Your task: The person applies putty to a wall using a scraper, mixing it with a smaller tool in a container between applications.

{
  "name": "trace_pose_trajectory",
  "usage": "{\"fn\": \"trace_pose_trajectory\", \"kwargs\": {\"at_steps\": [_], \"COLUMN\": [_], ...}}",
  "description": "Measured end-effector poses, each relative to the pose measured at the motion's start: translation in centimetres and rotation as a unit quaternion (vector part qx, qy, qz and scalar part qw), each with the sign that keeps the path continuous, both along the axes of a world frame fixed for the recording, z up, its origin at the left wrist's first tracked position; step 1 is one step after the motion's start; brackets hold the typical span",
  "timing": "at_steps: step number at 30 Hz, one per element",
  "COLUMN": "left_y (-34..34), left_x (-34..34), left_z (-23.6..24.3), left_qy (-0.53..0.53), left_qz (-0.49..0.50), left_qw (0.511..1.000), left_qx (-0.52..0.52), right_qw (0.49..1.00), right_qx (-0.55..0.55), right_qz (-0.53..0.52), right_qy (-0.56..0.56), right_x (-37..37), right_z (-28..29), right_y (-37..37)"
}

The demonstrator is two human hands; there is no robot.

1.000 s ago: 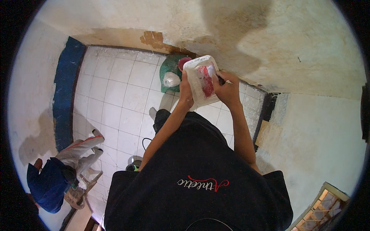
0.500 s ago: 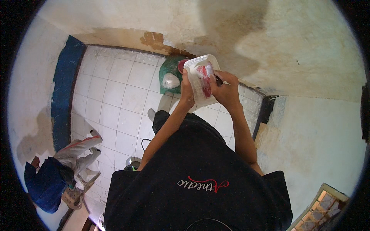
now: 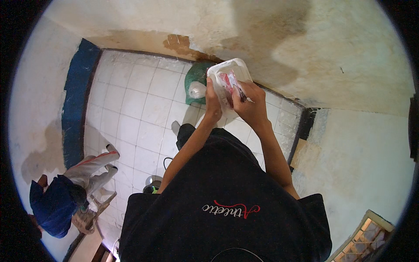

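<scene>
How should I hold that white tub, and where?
I'd grip the white tub by its left wall, from the left: that raised side seems easy to clasp, as the left hand does, while the right hand with the red tool blocks the right.

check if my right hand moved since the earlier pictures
Yes: your right hand has moved left, nearer the green bag on the floor.

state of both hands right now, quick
Left hand: closed on the left side of the white container.
Right hand: closed, holding the flat red-and-white tool over the container.
</scene>
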State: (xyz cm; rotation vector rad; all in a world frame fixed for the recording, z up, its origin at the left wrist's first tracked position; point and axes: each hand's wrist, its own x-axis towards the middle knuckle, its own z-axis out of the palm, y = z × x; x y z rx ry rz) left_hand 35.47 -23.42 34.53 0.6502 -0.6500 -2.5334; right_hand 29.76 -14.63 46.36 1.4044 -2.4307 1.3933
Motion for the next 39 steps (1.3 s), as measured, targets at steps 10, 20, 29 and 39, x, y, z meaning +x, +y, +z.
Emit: {"fn": "trace_pose_trajectory", "kwargs": {"at_steps": [10,20,29,39], "left_y": [-0.1,0.4,0.2,0.7], "left_x": [0.5,0.2,0.2,0.1], "left_z": [-2.3,-3.4,-3.5,-3.1], "left_qy": [-0.044,-0.038,-0.022,0.019], "left_qz": [-0.009,-0.069,-0.071,-0.087], "left_qw": [0.999,0.997,0.997,0.996], "left_qx": [-0.013,-0.016,-0.012,0.024], "right_qw": [1.000,0.997,0.998,0.994], "right_qx": [0.010,0.020,-0.003,0.037], "right_qz": [-0.013,-0.035,-0.033,-0.061], "right_qy": [-0.003,-0.069,-0.044,-0.081], "right_x": [-0.5,-1.0,-0.8,-0.8], "right_z": [-1.2,-2.6,-3.0,-2.2], "right_y": [0.4,1.2,1.1,2.0]}}
